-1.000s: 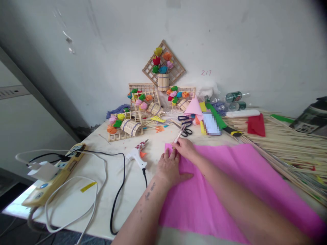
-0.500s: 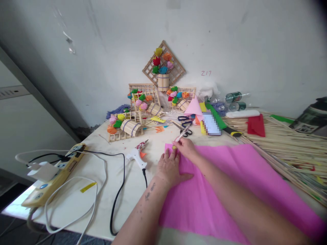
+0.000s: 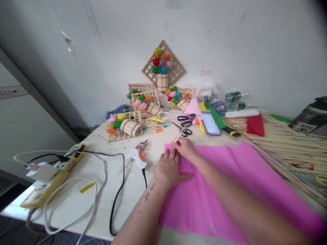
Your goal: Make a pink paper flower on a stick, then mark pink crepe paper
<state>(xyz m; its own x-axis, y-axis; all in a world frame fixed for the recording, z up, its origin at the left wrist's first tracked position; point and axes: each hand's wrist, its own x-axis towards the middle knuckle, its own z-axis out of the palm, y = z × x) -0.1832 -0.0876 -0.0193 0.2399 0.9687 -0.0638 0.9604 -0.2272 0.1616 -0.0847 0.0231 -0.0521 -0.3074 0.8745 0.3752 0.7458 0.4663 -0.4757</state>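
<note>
A large sheet of pink paper (image 3: 204, 207) lies on the white table, its far left corner under my hands. My left hand (image 3: 169, 166) rests flat on that corner with its fingers spread, palm down. Just past its fingertips sits a small round yellow thing (image 3: 173, 147), too small to name. My right hand (image 3: 186, 148) pinches a slim pale pen (image 3: 180, 133) next to the yellow thing. The pen leans away, its upper end over the scissors; its tip is hard to make out.
A glue gun (image 3: 138, 158) with its black cord lies left of the paper, near a yellow power strip (image 3: 61, 177). Scissors (image 3: 185, 124), a phone (image 3: 211, 124) and paper-flower lattices (image 3: 125, 127) lie farther back. Bamboo sticks (image 3: 286, 146) cover the right side.
The pen tilts slightly differently and its upper end sits a little lower and to the left. The left hand keeps its place on the paper.
</note>
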